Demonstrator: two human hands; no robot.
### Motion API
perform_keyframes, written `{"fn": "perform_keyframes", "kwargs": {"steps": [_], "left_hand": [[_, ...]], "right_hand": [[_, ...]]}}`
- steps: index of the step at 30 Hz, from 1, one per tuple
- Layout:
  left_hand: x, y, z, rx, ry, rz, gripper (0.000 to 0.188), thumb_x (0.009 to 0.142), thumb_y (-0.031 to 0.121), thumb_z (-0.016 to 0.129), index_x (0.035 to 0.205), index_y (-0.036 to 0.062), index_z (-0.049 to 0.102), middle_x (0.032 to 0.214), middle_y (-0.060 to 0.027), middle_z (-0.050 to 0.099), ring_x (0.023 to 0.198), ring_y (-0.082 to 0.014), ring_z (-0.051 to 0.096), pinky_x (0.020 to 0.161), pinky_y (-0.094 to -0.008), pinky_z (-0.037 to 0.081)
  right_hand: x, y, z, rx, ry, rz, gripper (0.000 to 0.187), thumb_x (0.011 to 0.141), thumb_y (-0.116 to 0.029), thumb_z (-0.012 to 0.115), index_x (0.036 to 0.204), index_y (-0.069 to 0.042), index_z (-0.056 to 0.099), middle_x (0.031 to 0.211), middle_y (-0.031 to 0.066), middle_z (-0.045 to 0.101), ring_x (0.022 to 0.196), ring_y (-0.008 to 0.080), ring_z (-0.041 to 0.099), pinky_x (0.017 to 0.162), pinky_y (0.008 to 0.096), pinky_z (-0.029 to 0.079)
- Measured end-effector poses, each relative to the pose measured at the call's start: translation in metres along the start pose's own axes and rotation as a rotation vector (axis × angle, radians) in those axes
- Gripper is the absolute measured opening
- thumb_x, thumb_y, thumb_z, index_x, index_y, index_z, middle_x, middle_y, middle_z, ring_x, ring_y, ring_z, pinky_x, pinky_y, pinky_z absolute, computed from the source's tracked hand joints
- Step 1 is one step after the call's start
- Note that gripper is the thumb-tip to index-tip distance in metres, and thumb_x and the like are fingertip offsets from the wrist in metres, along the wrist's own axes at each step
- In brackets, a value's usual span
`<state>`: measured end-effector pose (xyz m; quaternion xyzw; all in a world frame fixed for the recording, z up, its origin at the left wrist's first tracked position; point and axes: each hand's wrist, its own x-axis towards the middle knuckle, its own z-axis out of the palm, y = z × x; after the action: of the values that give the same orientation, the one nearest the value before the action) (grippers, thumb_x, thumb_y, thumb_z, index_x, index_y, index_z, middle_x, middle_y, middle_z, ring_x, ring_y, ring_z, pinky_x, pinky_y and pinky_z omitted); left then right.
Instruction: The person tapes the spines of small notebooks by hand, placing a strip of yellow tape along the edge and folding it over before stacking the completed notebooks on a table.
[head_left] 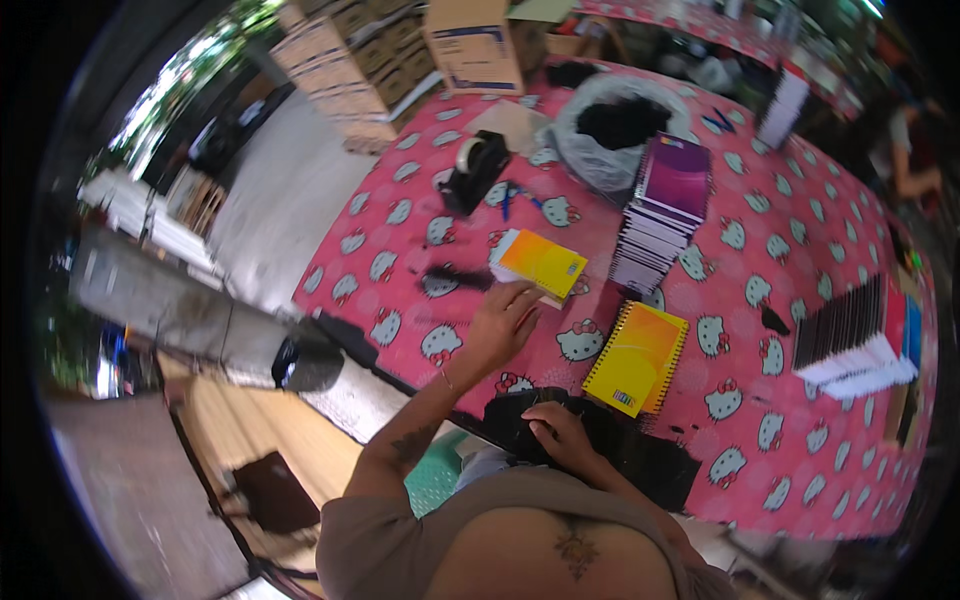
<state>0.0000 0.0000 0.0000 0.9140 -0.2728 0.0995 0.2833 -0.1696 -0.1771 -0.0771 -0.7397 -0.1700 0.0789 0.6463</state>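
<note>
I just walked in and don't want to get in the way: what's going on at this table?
A person has their left hand at the near edge of the far yellow notebook; whether it grips is unclear. The right hand is by the table's near edge, holding no notebook. The near yellow notebook lies flat before a purple-topped stack.

a pink patterned table [820,245] stands near stacked cardboard boxes [345,70], with grey floor [290,185] and sunlit greenery [175,80] beyond.

The left hand [496,322] is extended; behind and right of its fingers [516,293], the right hand [563,434] is held loosely curled.
</note>
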Motion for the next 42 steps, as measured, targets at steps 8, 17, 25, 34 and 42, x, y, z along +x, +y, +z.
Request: {"fn": "perform_keyframes", "kwargs": {"steps": [8,17,25,34,42], "left_hand": [[0.07,-0.081,-0.002,0.218,-0.119,0.481,0.043,0.087,0.011,0.07,0.129,0.0071,0.063,0.13,-0.0159,0.064,0.123,-0.0337,0.061,0.104,-0.0437,0.05],[0.079,-0.084,-0.042,-0.024,-0.318,0.377,0.033,0.082,0.007,0.077,0.115,0.0074,0.071,0.112,-0.0108,0.071,0.102,-0.0304,0.068,0.086,-0.0403,0.055],[0.058,-0.087,-0.022,-0.022,-0.051,0.629,0.036,0.084,0.016,0.076,0.118,0.0081,0.069,0.116,-0.0136,0.066,0.102,-0.0343,0.063,0.086,-0.043,0.052],[-0.168,-0.093,-0.006,-0.503,-0.316,0.615,0.021,0.086,0.005,0.074,0.106,0.0047,0.07,0.114,-0.014,0.069,0.104,-0.0346,0.066,0.087,-0.0427,0.054],[-0.33,-0.189,0.105,0.021,-0.766,0.464,0.067,0.096,0.041,0.062,0.154,0.0182,0.037,0.149,-0.0308,0.04,0.135,-0.0477,0.043,0.109,-0.0515,0.04]], "right_hand": [[0.027,0.015,0.025,-0.322,0.213,0.052,0.029,0.096,-0.025,0.066,0.121,-0.012,0.066,0.112,0.0103,0.067,0.104,0.0313,0.066,0.091,0.0429,0.052],[0.025,-0.019,0.039,-0.649,0.107,0.069,0.05,0.092,-0.041,0.069,0.136,-0.017,0.059,0.126,0.0088,0.062,0.113,0.0326,0.06,0.1,0.0474,0.048],[0.023,-0.006,0.054,-0.856,0.092,-0.037,0.039,0.096,-0.033,0.065,0.129,-0.012,0.062,0.123,0.0109,0.065,0.107,0.0305,0.064,0.088,0.0398,0.05],[-0.097,0.145,0.243,-0.499,0.468,0.416,0.042,0.093,-0.032,0.066,0.128,-0.01,0.064,0.127,0.0186,0.063,0.121,0.0364,0.059,0.106,0.0506,0.041],[-0.086,0.22,0.255,-0.569,0.56,0.688,0.055,0.093,-0.047,0.061,0.133,-0.01,0.062,0.14,0.0246,0.053,0.13,0.0501,0.049,0.109,0.0595,0.037]]}}
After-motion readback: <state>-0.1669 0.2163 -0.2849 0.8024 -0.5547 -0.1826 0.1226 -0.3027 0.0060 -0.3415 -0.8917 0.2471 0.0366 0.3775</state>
